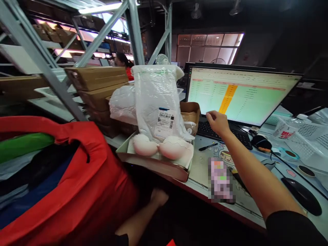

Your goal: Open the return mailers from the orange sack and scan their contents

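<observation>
You are reaching your right hand (217,123) out over the keyboard (242,137), which is lying just below the monitor (241,95) — fingers curled loosely together, gripping nothing. Your left hand (159,197) is hanging under the desk (200,169), beside the red bag (84,191) — its fingers are too dim to tell.

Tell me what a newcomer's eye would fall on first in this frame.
The big red bag fills the lower left, stuffed with dark and green cloth. At centre a white plastic bag with a barcode label stands in an open box on the desk. To the right, the right hand hovers at the keyboard under a lit monitor.
</observation>
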`<control>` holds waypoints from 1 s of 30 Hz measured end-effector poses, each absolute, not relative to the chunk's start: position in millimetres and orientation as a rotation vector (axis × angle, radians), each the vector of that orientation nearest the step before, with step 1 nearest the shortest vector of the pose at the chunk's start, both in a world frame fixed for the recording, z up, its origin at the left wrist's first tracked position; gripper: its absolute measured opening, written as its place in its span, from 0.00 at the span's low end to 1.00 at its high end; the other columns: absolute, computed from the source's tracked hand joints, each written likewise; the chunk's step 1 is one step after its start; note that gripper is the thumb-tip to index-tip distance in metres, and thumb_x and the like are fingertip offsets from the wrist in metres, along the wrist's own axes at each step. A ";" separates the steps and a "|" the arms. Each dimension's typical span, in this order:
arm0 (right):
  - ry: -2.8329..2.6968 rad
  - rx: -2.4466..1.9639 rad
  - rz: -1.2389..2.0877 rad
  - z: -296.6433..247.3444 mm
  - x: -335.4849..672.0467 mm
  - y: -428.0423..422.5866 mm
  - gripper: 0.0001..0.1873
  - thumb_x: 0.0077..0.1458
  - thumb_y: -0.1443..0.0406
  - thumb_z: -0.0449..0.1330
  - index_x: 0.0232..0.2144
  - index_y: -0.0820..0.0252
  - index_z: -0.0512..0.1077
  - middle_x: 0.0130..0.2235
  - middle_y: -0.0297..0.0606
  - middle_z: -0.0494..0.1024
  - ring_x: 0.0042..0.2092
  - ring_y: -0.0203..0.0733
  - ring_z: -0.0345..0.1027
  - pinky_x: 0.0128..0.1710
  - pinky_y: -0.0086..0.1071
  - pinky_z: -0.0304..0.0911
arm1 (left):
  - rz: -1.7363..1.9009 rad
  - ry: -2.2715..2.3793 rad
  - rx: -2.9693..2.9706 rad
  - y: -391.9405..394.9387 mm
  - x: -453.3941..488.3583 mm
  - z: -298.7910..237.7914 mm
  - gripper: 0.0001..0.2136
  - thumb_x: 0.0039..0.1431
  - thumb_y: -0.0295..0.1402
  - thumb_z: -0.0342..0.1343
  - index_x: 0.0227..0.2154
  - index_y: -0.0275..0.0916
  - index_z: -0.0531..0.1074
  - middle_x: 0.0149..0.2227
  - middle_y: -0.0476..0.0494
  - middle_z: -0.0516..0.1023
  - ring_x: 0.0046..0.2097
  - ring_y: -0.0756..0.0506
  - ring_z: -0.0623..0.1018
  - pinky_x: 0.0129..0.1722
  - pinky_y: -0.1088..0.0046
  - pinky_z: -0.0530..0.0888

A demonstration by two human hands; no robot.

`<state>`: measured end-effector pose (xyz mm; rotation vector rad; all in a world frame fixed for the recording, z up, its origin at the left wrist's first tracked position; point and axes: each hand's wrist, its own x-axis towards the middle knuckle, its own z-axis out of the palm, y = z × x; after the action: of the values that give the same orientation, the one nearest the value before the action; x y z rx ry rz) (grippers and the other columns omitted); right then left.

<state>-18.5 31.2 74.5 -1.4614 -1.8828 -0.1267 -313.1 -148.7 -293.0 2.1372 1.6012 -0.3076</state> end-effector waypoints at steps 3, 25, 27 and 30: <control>-1.824 -1.179 -0.002 107.8 -92.2 35.6 0.22 0.66 0.48 0.58 0.43 0.59 0.80 0.41 0.45 0.84 0.44 0.50 0.77 0.51 0.44 0.71 | -0.189 1.689 2.078 -156.7 -314.8 -289.0 0.22 0.67 0.32 0.48 0.53 0.26 0.81 0.57 0.22 0.80 0.62 0.27 0.77 0.67 0.47 0.66; -1.418 -0.600 -0.055 237.9 -124.7 -0.1 0.24 0.73 0.51 0.54 0.56 0.65 0.66 0.57 0.53 0.75 0.58 0.50 0.70 0.67 0.58 0.60 | 1.217 1.367 1.633 -265.4 -423.9 -151.5 0.14 0.69 0.38 0.54 0.51 0.39 0.78 0.52 0.38 0.83 0.52 0.41 0.82 0.56 0.61 0.79; -1.431 -0.509 0.010 238.5 -111.3 -49.3 0.20 0.72 0.56 0.56 0.57 0.63 0.67 0.56 0.50 0.76 0.58 0.52 0.72 0.66 0.60 0.63 | 1.429 1.264 1.603 -273.8 -438.8 -123.5 0.16 0.72 0.43 0.54 0.53 0.39 0.76 0.52 0.37 0.82 0.53 0.41 0.82 0.56 0.60 0.79; -1.491 -0.526 0.090 189.3 -109.1 -132.0 0.21 0.72 0.55 0.54 0.61 0.54 0.70 0.56 0.43 0.78 0.60 0.53 0.73 0.64 0.59 0.66 | 1.750 1.050 1.574 -289.7 -452.9 -82.0 0.31 0.67 0.53 0.62 0.65 0.42 0.65 0.62 0.32 0.74 0.61 0.38 0.78 0.60 0.58 0.77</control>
<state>-109.1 -132.0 189.3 -0.5259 -1.4911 0.0903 -452.9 -289.7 -82.0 1.5744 1.0503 1.7504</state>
